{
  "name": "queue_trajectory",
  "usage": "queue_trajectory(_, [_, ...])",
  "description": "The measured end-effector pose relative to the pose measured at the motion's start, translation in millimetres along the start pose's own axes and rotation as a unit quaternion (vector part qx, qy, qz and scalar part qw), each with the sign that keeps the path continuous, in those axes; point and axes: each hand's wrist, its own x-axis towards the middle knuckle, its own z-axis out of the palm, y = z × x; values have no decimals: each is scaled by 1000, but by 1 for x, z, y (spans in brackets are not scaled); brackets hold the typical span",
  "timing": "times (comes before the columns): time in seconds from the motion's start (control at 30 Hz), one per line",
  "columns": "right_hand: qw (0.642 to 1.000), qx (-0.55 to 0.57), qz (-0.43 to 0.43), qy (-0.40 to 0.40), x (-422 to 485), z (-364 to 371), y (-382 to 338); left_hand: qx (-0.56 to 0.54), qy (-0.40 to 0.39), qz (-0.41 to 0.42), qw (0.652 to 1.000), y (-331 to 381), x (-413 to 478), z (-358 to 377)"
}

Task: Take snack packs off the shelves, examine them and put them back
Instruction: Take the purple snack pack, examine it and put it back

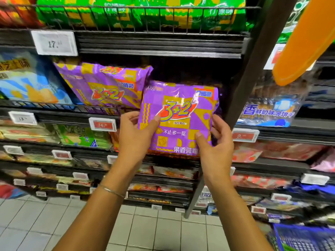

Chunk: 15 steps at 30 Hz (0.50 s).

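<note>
- Purple snack pack, printed "3+2", is upright in front of the shelf, face to the head camera. It is held off the shelf edge, and its top reaches up before the dark gap just right of its twin.
- Left hand grasps the pack's lower left edge. The thumb lies across the front and the other fingers curl round behind.
- Right hand grasps the lower right corner the same way, with the thumb on the front and the rest wrapped behind the pack.
- Step in hand, as I judge it: the examining. The pack is squared to the eyes with the label readable, and it neither rests on the shelf nor lies in any basket.
- The next move probably calls for turning the pack over to see its back, or for tilting its top rearward and sliding it into the gap beside the twin. Either way it must clear the shelf's front rail without knocking the neighbour.
- Count of purple "3+2" packs: two, one in the hands and one second purple pack leaning on the shelf to the left.
- Hands in view: two, both on the same pack.
- Around them are green packs on the tier above, too overlapped to count, and one blue pack to the left.
- A red price tag hangs on the rail just left of the left hand.
</note>
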Motion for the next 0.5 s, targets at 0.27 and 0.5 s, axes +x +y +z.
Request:
queue_trajectory(0.27, [980,106,159,-52,-17,-21,33,-32,-143,-38,988,-23,-13,-16])
queue_trajectory(0.5, [987,30,106,-114,-20,-34,38,-58,-184,-46,980,-48,-39,-45])
